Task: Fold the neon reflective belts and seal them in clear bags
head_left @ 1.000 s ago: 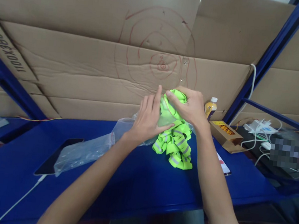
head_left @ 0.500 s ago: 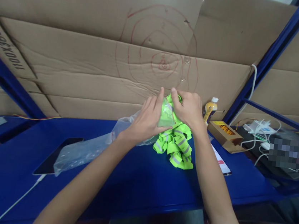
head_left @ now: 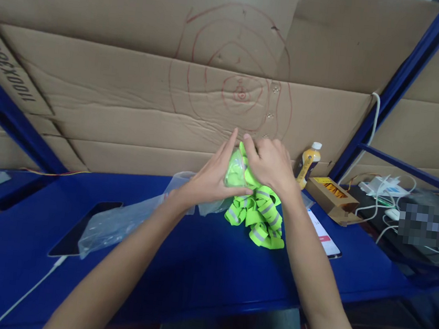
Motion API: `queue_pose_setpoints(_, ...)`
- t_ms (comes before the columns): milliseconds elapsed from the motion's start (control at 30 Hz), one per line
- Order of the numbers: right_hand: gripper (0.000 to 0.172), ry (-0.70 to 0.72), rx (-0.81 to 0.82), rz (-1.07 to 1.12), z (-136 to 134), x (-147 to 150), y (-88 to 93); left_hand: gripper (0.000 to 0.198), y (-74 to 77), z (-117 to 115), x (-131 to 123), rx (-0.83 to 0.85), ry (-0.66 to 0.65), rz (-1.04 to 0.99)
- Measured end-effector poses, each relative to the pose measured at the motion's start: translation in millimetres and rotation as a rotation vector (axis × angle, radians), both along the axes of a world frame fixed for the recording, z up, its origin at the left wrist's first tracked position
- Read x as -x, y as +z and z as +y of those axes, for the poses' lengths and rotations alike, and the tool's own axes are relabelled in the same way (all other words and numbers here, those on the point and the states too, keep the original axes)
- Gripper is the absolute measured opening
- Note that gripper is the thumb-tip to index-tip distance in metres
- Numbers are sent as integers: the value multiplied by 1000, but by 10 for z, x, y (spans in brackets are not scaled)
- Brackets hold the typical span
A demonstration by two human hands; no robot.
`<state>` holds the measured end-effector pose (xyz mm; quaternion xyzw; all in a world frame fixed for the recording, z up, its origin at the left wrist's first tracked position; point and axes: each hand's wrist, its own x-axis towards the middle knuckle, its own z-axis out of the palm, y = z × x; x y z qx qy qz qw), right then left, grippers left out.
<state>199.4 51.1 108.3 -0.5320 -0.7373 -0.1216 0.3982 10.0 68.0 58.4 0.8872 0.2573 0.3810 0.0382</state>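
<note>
My left hand (head_left: 215, 177) is wrapped round the mouth of a clear plastic bag (head_left: 234, 172), thumb below and fingers above. Neon green fabric shows through the film there. Close beside it on the right, my right hand (head_left: 273, 160) has its fingers curled on a neon green reflective strap (head_left: 266, 207) at the bag's opening. The rest of the strap, with grey stripes, hangs in loose loops below both hands onto the blue table. More clear plastic trails behind my left wrist; my fingers hide part of the bag's opening.
A dark tablet (head_left: 81, 230) with a white cable lies at the left, partly under a long clear plastic sleeve (head_left: 120, 222). To the right are a phone (head_left: 322, 234), a yellow drink bottle (head_left: 308, 165) and an open cardboard box (head_left: 334, 200). Cardboard panels (head_left: 114, 78) stand behind.
Both hands have shifted slightly left with the bag and strap. More green fabric bulges inside the bag at my left hand. The hanging loops stay nearly in place.
</note>
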Motion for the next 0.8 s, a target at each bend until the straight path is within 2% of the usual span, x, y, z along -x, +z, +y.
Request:
queue_pose_setpoints(100, 78, 130, -21, -3, 40, -63, 4, 130, 38, -77, 60, 66, -57, 22)
queue_pose_setpoints(167, 78, 156, -27, 31, 44, -115, 24, 119, 70, -126, 64, 102, -58, 2)
queue_pose_setpoints(233, 75, 175, -54, 69, 34, -152, 48, 121, 128, -173, 60, 144, 34, -46)
queue_pose_setpoints(300, 68, 220, -96, 84, 18, -156, 63, 127, 205, -218, 56, 177, 180, -89)
queue_pose_setpoints(367, 62, 277, -139, 78, 3, -129, 62, 111, 270, -259, 48, 205, 250, -85)
queue_pose_setpoints(433, 55, 311, -172, 70, -8, -84, 49, 80, 295, -285, 27, 225, 215, -62)
queue_pose_setpoints(467, 50, 312, -184, 66, -12, -63, 41, 71, 289, -289, 11, 223, 183, -62)
queue_pose_setpoints(567, 34, 286, -212, 39, -25, -27, 25, 70, 230, -268, -39, 133, 155, -106)
queue_pose_setpoints(667, 29, 294, -260, 10, -38, -25, 22, 69, 187, -223, -39, 43, 169, -120)
queue_pose_setpoints(800, 27, 381, -355, -1, -33, -4, -7, 65, 220, -151, 81, 169, 74, -155)
